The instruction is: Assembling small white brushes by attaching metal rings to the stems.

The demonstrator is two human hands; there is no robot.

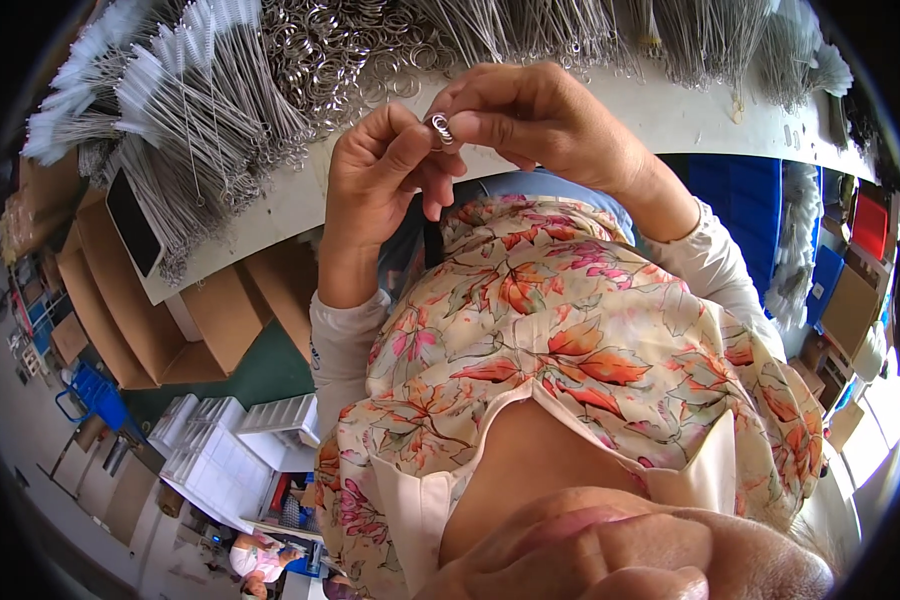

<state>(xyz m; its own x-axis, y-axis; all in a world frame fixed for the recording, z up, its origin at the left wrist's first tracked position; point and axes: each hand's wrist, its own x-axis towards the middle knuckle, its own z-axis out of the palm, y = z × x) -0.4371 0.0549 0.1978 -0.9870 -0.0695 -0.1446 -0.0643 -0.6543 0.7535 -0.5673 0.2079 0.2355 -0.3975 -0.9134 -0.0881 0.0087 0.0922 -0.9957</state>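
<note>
Several small shiny metal rings [441, 128] sit together between my two hands, at the near side of the table. My left hand [375, 165] pinches them between thumb and fingers, with its lower fingers curled below. From the other side, the thumb and forefinger of my right hand [555, 120] close on the same rings. How the rings are linked is too small to tell. Just beyond my hands lies a heap of loose metal rings [335, 60]. Left of the heap are bundles of thin wire brushes [195, 115] with twisted stems, looped ends and white bristles.
More wire brushes [530, 30] line the far side of the white table [660, 110]. A dark flat device [135, 222] rests at the table's left corner. Open cardboard boxes [160, 310] stand below on the left. Blue bins [735, 205] are at the right. Another person [255, 560] is far behind.
</note>
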